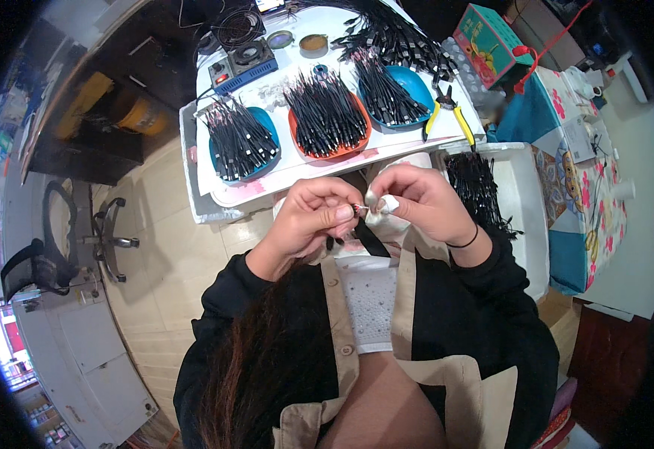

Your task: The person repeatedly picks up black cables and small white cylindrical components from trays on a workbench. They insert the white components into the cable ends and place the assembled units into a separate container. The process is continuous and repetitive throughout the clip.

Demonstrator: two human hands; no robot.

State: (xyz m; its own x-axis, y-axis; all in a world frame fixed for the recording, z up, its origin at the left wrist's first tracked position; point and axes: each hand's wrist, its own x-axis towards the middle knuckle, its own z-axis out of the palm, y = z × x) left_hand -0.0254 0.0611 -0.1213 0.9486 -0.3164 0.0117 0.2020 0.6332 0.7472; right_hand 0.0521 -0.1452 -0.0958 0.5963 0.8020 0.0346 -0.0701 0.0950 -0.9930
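My left hand [315, 213] pinches a thin black cable [372, 243] by its small metal end [359, 209], close to my chest. My right hand [417, 198] holds the same cable end from the other side, and its thumb wears a white finger cover [389, 203]. The black cable hangs down between both hands. Both hands sit just in front of the white table edge [267, 196].
On the white table stand a blue bowl [263, 161], an orange bowl [342, 146] and another blue bowl [417, 86], each full of black cables. Yellow-handled pliers [450, 112] lie at the right. A white bin [521, 194] with cables is beside my right arm. An office chair [50, 239] stands at the left.
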